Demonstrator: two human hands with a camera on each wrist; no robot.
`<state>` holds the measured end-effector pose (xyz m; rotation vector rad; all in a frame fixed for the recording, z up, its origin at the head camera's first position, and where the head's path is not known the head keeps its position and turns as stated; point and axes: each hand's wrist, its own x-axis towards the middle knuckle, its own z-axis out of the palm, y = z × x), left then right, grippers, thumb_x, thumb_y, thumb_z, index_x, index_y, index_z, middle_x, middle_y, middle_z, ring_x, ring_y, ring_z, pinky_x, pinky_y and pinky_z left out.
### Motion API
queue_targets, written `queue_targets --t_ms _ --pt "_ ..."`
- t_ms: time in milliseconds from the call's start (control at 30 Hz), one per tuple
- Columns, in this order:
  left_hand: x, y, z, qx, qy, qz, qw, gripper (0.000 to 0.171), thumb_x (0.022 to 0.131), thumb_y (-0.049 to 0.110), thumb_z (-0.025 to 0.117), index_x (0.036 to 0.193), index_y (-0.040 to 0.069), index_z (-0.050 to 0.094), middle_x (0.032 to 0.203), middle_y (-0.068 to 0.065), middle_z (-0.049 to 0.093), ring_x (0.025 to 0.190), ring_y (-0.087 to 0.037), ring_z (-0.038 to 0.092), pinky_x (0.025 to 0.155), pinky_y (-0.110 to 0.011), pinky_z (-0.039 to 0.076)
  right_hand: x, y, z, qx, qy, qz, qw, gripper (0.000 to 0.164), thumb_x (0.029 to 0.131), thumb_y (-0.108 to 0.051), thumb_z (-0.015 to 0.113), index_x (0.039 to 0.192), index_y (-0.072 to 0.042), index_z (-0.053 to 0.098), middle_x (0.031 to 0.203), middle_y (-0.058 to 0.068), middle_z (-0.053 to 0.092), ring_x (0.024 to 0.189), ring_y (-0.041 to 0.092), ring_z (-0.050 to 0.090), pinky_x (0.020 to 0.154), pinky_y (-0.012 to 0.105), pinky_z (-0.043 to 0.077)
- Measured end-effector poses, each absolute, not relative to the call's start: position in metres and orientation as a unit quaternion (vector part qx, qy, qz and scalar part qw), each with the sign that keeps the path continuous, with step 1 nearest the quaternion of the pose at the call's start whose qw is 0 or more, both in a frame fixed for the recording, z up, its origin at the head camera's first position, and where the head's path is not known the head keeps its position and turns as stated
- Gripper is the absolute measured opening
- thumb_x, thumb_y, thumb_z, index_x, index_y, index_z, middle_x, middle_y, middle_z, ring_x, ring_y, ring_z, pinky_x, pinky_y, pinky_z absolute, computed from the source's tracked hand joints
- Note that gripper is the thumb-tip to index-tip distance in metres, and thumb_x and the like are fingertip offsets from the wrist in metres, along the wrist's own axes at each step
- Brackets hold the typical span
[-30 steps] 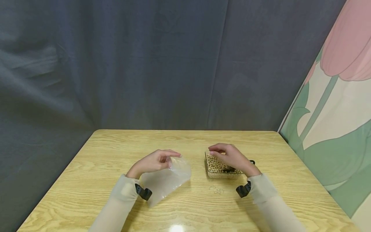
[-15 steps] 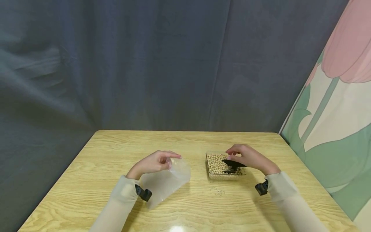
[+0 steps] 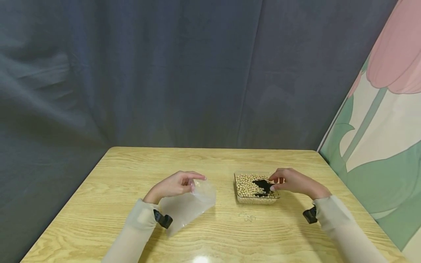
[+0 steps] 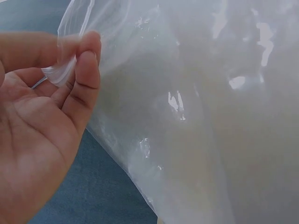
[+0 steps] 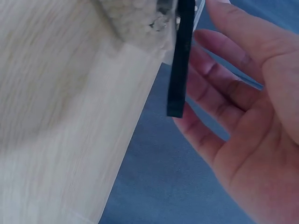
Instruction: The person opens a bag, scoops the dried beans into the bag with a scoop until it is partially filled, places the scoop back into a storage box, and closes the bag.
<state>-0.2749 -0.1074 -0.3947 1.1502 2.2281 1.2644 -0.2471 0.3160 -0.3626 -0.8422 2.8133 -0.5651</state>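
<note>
My left hand (image 3: pixel 174 187) pinches the top edge of a clear plastic bag (image 3: pixel 189 208), which hangs above the table. In the left wrist view, thumb and fingers (image 4: pixel 86 70) meet on the bag's folded rim (image 4: pixel 67 65). At the right, a clear rectangular container (image 3: pixel 256 201) holds pale round beans (image 3: pixel 245 184), with a black scoop (image 3: pixel 262 184) partly sunk in them. My right hand (image 3: pixel 292 181) is at the scoop's handle. From the right wrist, loosely bent fingers (image 5: pixel 219 84) lie beside the flat black handle (image 5: pixel 180 70), thumb spread apart; its tip is cut off.
Both containers of attention stand over a wood-grain table (image 3: pixel 131 164). Small faint marks (image 3: pixel 247 217) show on the tabletop in front of the container. A dark curtain (image 3: pixel 181 73) hangs behind, and a flower-patterned wall (image 3: pixel 378 146) borders the right side.
My right hand has moved right, from above the beans to the scoop's handle, uncovering more of the container. The left hand and bag have stayed nearly still.
</note>
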Motion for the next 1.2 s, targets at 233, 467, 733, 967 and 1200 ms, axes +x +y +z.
queue_targets --t_ms 233,467,733,967,1200 --pt "-0.275 -0.108 -0.396 0.400 0.785 0.444 0.163 0.046 0.092 -0.005 0.048 0.137 0.002 0.052 0.090 -0.013 0.064 0.075 -0.010 0.053 0.067 -0.022 0.042 -0.249 0.317 -0.367 -0.281 0.939 -0.181 0.084 0.035 0.083 -0.025 0.072 0.109 -0.002 0.070 0.097 0.005 0.063 0.082 0.010 0.056 0.068 0.026 0.048" --pt "-0.275 -0.108 -0.396 0.396 0.786 0.445 0.168 0.046 0.092 -0.005 0.047 0.137 0.003 0.052 0.095 -0.013 0.064 0.078 -0.015 0.055 0.068 -0.022 0.043 -0.251 0.313 -0.370 -0.279 0.939 -0.177 0.094 0.034 0.084 -0.021 0.071 0.108 0.003 0.070 0.090 0.003 0.057 0.075 0.006 0.047 0.065 0.025 0.045" --pt "-0.275 -0.109 -0.395 0.403 0.781 0.444 0.173 0.044 0.093 -0.004 0.048 0.137 0.000 0.051 0.107 -0.019 0.061 0.074 -0.010 0.050 0.064 -0.021 0.040 -0.252 0.312 -0.366 -0.288 0.932 -0.184 0.122 0.038 0.091 -0.019 0.063 0.119 0.007 0.064 0.117 0.022 0.064 0.102 0.034 0.064 0.081 0.040 0.054" --pt "-0.274 -0.109 -0.396 0.412 0.780 0.440 0.171 0.044 0.093 -0.004 0.050 0.137 -0.003 0.050 0.127 -0.019 0.055 0.074 -0.009 0.049 0.064 -0.021 0.040 -0.259 0.314 -0.370 -0.278 0.925 -0.208 0.155 0.038 0.092 -0.016 0.063 0.121 0.009 0.062 0.123 0.029 0.060 0.108 0.038 0.063 0.083 0.041 0.054" --pt "-0.275 -0.109 -0.398 0.413 0.783 0.434 0.168 0.045 0.092 -0.005 0.049 0.137 -0.001 0.051 0.129 -0.019 0.054 0.076 -0.009 0.051 0.064 -0.021 0.041 -0.264 0.316 -0.373 -0.280 0.918 -0.232 0.160 0.034 0.091 -0.013 0.063 0.118 0.008 0.065 0.122 0.031 0.060 0.108 0.038 0.063 0.082 0.040 0.055"
